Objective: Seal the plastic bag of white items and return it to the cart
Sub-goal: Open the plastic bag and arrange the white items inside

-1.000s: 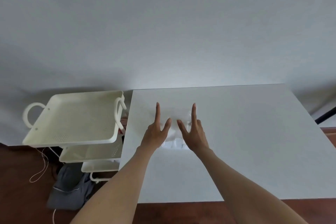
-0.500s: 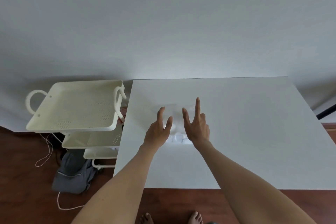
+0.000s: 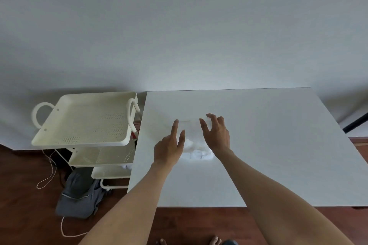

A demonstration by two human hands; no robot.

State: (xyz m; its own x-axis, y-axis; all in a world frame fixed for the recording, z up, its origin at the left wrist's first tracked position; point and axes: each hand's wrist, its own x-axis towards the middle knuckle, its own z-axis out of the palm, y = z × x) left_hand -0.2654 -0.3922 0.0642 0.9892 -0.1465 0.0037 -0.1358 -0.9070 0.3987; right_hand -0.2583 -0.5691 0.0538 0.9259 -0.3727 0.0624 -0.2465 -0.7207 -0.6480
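Note:
A clear plastic bag of white items [image 3: 196, 150] lies flat on the white table [image 3: 268, 145], hard to tell apart from the tabletop. My left hand [image 3: 170, 148] rests over the bag's left side, fingers stretched forward and pressing near its far edge. My right hand [image 3: 216, 134] hovers on the bag's right side with its fingers curled and spread at the far edge. The cream three-tier cart [image 3: 85, 119] stands left of the table, its top tray bare. The hands hide part of the bag.
Lower cart shelves [image 3: 103, 155] sit under the top tray. A grey bag [image 3: 79, 195] and a white cord [image 3: 47, 177] lie on the dark wooden floor by the cart. A dark pole [image 3: 356, 123] leans at the right. A pale wall rises behind.
My right hand's pointing finger has curled and the hand has shifted right along the bag's far edge. My left hand's fingers have stretched forward. The hands are now further apart.

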